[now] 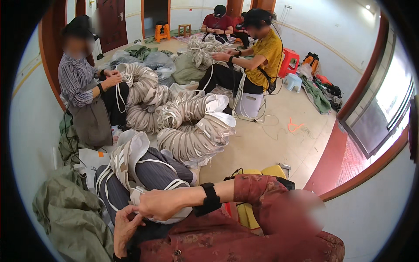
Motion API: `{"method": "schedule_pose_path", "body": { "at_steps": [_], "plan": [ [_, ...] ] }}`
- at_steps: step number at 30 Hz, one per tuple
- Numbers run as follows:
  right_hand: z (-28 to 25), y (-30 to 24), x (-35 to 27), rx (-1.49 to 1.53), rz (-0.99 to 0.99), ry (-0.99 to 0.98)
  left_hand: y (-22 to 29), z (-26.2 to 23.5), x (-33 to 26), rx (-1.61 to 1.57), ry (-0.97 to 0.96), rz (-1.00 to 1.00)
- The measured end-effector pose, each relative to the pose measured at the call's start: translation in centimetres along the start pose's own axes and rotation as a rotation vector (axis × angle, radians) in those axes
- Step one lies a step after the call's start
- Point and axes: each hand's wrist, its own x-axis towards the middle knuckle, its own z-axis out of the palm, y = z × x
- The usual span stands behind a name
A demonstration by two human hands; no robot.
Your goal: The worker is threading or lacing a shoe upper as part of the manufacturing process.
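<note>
My L hand (125, 229) & R hand (159, 204) meet, fingers curled, can't tell what's held, nr beige shoe upper (122, 159); prob. mid-lacing, next pull likely needs steady fingertips.

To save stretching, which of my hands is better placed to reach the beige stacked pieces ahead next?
Probably your right hand: it's nearer the beige stacked pieces, while your left hand sits farther back.

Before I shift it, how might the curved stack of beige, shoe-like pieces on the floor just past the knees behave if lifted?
The stack would probably flex, since its many nested layers already bend in an arc. It may be light for its bulk, as the pieces look thin. Its flared white end piece could slip loose first.
</note>
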Motion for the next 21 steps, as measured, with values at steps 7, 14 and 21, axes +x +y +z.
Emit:
{"method": "schedule_pose_path", "body": {
  "at_steps": [7, 14, 21],
  "plan": [
    [-0.8, -0.5, -0.3, 0.222, 0.058, -0.068, -0.7, 0.0, -0.2, -0.007, -0.012, 0.014],
    [-1.6, -2.8, -3.2, 0.546, 0.12, -0.207, 0.4, -0.3, -0.4, -0.027, 0.054, -0.035],
    [-4.5, -5.8, -2.7, 0.706, 0.009, -0.054, 4.0, 1.3, -1.2, 0.158, 0.201, 0.22]
  ]
}}
